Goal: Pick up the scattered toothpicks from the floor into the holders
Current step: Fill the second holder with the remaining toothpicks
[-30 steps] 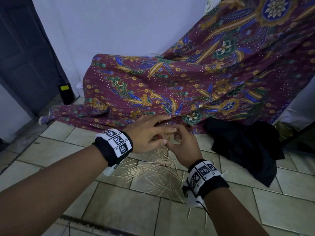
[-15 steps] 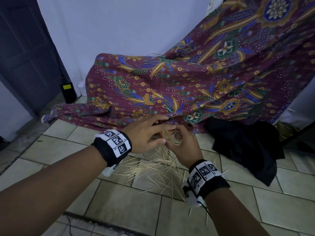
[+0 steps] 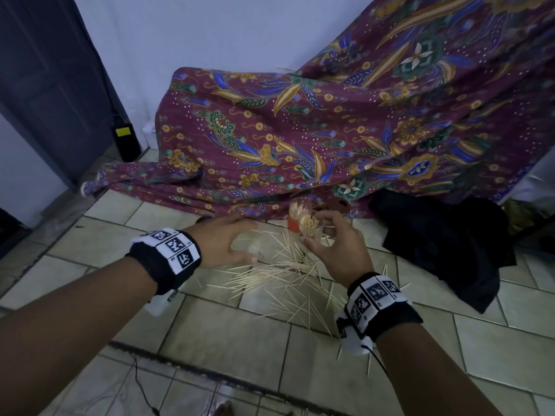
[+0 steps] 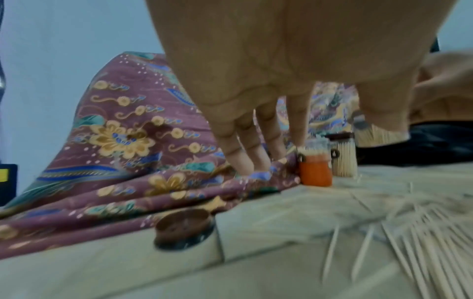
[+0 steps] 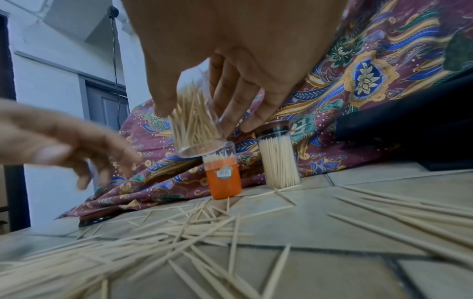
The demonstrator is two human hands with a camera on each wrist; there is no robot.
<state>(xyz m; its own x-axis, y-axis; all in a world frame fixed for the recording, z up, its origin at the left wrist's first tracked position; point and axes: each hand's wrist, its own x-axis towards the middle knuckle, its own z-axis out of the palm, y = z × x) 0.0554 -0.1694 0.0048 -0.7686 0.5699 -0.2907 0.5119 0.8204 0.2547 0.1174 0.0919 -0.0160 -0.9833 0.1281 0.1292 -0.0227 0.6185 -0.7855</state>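
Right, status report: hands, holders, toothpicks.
Right hand grips clear holder, part-filled. Left hand open, empty, over scattered toothpicks. Orange holder, capped holder upright on floor. Nothing in the way.

The cloth (image 3: 330,139) at my twelve o'clock is maroon batik, with blue leaves, gold flowers, teal sprigs and white dots; the toothpicks (image 3: 279,277) are pale straw on grey-beige floor tiles (image 3: 228,334) with dark grout; one holder (image 5: 225,180) has an orange base under clear plastic; another holder (image 5: 280,155) is clear with a dark brown lid; black fabric (image 3: 444,241) lies at two o'clock; my wristbands (image 3: 168,259) are black with white-and-black square markers; the wall (image 3: 210,31) is pale blue-white; the door (image 3: 51,85) at ten o'clock is dark grey.
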